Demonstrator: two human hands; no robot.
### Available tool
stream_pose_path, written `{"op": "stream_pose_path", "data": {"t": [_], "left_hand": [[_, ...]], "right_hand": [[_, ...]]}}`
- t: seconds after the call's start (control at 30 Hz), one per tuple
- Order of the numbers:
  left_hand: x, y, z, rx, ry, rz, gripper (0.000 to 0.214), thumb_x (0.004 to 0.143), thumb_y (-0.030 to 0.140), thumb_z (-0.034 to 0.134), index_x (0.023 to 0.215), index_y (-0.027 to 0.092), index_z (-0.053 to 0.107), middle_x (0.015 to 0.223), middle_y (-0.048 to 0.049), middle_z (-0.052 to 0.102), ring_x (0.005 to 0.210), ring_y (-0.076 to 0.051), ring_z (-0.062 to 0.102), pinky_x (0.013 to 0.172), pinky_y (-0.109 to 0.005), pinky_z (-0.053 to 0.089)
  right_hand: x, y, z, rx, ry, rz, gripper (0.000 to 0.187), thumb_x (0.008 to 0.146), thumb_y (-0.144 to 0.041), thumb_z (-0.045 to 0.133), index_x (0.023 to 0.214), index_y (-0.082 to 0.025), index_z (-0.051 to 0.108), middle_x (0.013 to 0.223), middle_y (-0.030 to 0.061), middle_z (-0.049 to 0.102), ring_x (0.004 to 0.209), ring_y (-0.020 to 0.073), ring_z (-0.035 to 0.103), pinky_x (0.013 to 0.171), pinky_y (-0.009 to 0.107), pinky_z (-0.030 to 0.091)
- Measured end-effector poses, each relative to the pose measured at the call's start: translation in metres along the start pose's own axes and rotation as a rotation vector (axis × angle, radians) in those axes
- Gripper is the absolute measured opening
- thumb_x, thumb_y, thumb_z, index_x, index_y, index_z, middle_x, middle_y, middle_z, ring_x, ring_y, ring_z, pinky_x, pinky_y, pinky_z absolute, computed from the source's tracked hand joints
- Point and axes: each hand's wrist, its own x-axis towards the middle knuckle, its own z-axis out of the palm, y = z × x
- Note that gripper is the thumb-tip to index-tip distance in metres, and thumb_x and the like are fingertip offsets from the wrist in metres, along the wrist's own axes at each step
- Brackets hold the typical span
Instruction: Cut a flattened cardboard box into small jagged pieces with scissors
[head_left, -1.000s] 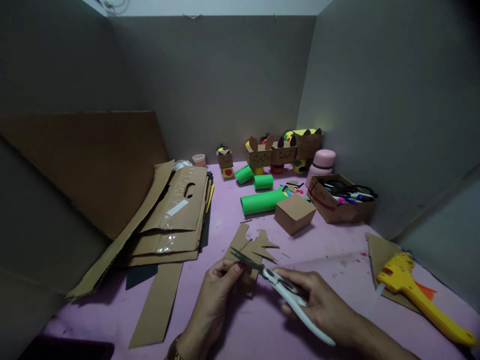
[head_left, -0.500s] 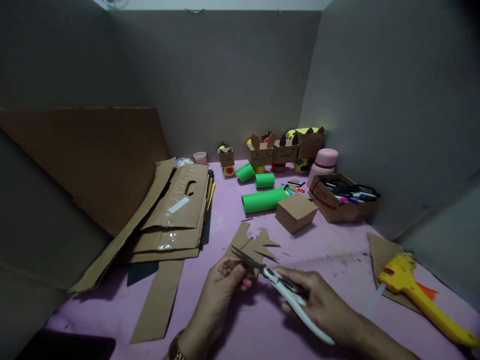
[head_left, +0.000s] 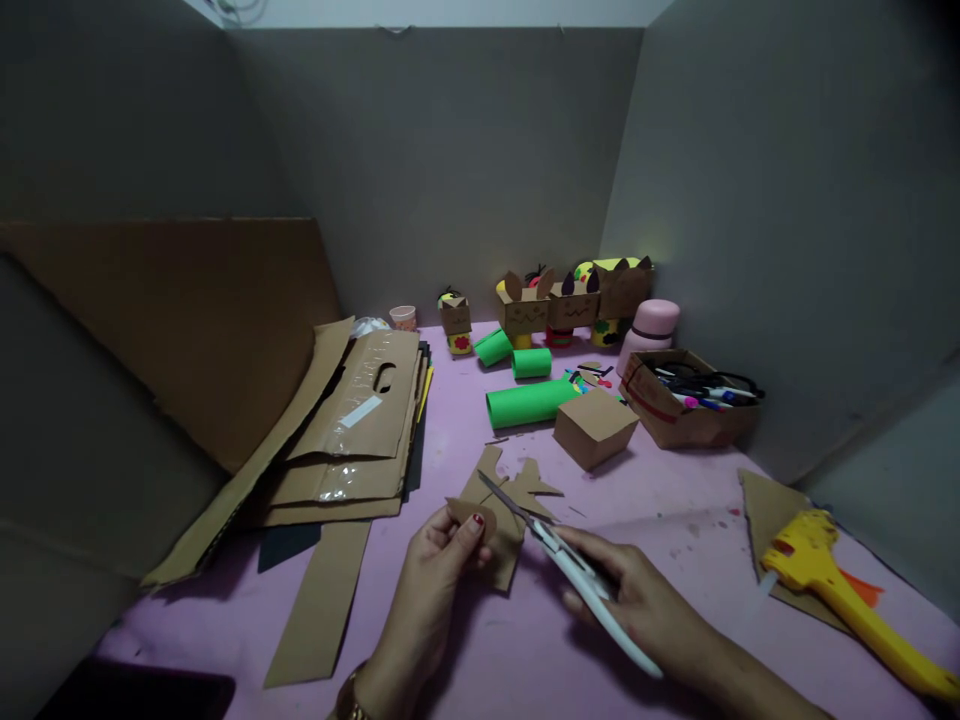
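"Cardboard piece (head_left: 466, 507), small, one pointed end. Position?"

"In the left hand (head_left: 435, 570), above the pink table (head_left: 495, 670). Thumb and fingertips pinched together on it; point pokes out above the forefinger."

"Right hand (head_left: 637, 595)?"

"Fingers curled round the white-handled scissors (head_left: 581, 580). Blades angled away and to the left, apparently together, just beside the piece. Dim there; can't tell whether metal touches it."

"Beyond and beneath?"

"Cut cardboard scraps (head_left: 534, 478) on the table, several with sharp ends, partly hidden by the blades. Farther back, a small cardboard box (head_left: 595, 425), and a green tube (head_left: 529, 404) lying behind it to the left."

"Edges?"

"Left: a stack of flattened cardboard (head_left: 367, 430). Right: a yellow glue gun (head_left: 806, 560), partly over a cardboard offcut (head_left: 757, 510). Open box of pens (head_left: 694, 428) near the right wall."
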Motion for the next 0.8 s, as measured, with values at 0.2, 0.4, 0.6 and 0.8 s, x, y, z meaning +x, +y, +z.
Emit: {"op": "stream_pose_path", "data": {"t": [0.2, 0.4, 0.6, 0.8], "left_hand": [[-0.0025, -0.0011, 0.0008, 0.033, -0.067, 0.027, 0.017, 0.076, 0.030, 0.068, 0.083, 0.015, 0.062, 0.068, -0.0007, 0.064, 0.059, -0.010, 0.055, 0.055, -0.019, 0.042], [-0.0035, -0.0056, 0.0018, 0.058, -0.137, 0.001, 0.016, 0.080, 0.029, 0.064, 0.089, 0.015, 0.063, 0.072, -0.0024, 0.065, 0.062, -0.010, 0.055, 0.059, -0.019, 0.043], [-0.0050, -0.0061, 0.0023, 0.065, -0.162, -0.008, 0.016, 0.080, 0.028, 0.064, 0.091, 0.016, 0.064, 0.072, -0.0010, 0.063, 0.061, -0.008, 0.053, 0.058, -0.018, 0.042], [-0.0035, -0.0090, -0.0009, 0.175, -0.066, 0.019, 0.019, 0.080, 0.033, 0.062, 0.087, 0.016, 0.063, 0.065, -0.0008, 0.063, 0.053, -0.009, 0.051, 0.053, -0.020, 0.041]], "right_hand": [[-0.0034, -0.0028, 0.0032, -0.212, 0.017, -0.072, 0.058, 0.068, -0.013, 0.064, 0.124, -0.024, 0.056, 0.101, 0.0073, 0.065, 0.091, 0.0246, 0.059, 0.083, 0.038, 0.046], [-0.0031, 0.0025, 0.0054, -0.259, 0.038, -0.100, 0.059, 0.070, -0.015, 0.062, 0.128, -0.022, 0.052, 0.103, 0.0089, 0.064, 0.093, 0.0241, 0.059, 0.085, 0.039, 0.047], [-0.0036, 0.0018, 0.0061, -0.259, 0.026, -0.097, 0.058, 0.069, -0.015, 0.064, 0.125, -0.023, 0.055, 0.096, 0.0075, 0.065, 0.088, 0.0244, 0.060, 0.082, 0.039, 0.048], [-0.0016, -0.0010, 0.0026, -0.047, 0.042, -0.034, 0.061, 0.069, -0.012, 0.063, 0.128, -0.023, 0.052, 0.116, 0.0082, 0.063, 0.100, 0.0250, 0.059, 0.089, 0.037, 0.047]]}}
